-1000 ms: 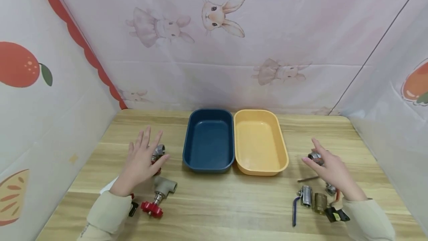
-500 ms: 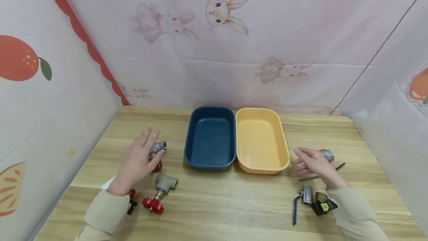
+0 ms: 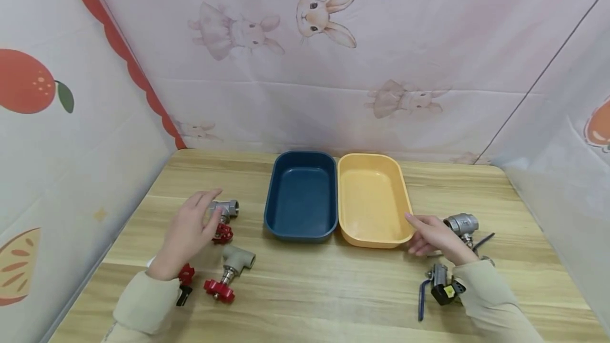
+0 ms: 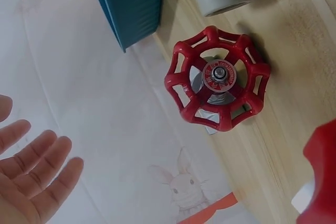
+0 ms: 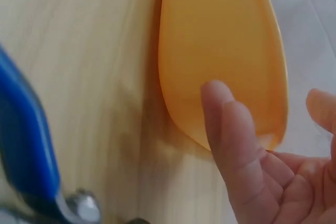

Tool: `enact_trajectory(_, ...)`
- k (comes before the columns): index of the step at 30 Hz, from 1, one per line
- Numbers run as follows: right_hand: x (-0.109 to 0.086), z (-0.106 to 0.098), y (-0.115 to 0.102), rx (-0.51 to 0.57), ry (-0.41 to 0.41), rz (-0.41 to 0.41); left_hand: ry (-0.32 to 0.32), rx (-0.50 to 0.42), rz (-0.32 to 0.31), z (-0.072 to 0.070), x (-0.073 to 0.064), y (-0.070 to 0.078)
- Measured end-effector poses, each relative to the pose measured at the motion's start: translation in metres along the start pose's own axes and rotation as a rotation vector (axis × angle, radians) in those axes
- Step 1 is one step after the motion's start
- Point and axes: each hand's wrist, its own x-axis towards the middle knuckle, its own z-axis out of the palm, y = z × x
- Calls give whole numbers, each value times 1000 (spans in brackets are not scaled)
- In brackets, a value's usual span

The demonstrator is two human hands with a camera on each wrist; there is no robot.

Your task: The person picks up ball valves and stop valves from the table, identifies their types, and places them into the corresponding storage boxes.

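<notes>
My left hand (image 3: 186, 232) hovers with its fingers extended beside a silver valve (image 3: 227, 208), whose red handwheel (image 3: 223, 234) stands below it. The left wrist view shows a red handwheel (image 4: 247, 93) apart from the fingertips (image 4: 65, 179). By the front right corner of the yellow tray (image 3: 371, 205) is my right hand (image 3: 436, 236), thumb and fingers spread, holding nothing. Whether it touches the tray I cannot tell. Behind its wrist lies a silver ball valve (image 3: 461, 223).
A dark blue tray (image 3: 305, 200) adjoins the yellow one. A grey valve (image 3: 235, 259) with a red handwheel lies front left. At right are a valve with a blue lever (image 3: 422, 300) and a black part with a yellow label (image 3: 443, 293). Fabric walls enclose the table.
My right hand has moved left from above the silver ball valve to the yellow tray's corner. My left hand has drawn slightly back and left, showing more of the silver valve.
</notes>
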Motion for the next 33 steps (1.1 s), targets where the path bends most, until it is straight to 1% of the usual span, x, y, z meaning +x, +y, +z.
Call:
enact_trajectory(4,2,4,1,-1,14,4,-10,-30,-28,-3,-1,-2)
enact_trajectory(11,6,9,5,27,15,5,-9,-29,-49,-7,1,-8)
enact_trajectory(16,7,10,8,46,17,1,-37,-46,-78,-10,2,-7)
enact_trajectory(20,8,11,9,56,25,-4,-57,-52,-107,-12,2,-9)
enact_trajectory(23,9,13,12,77,31,-1,-74,-53,-121,-9,2,-13)
enact_trajectory(29,9,13,16,97,48,-2,-181,-99,-173,3,6,-23)
enact_trajectory(33,9,13,16,97,40,-4,-212,-108,-198,9,7,-30)
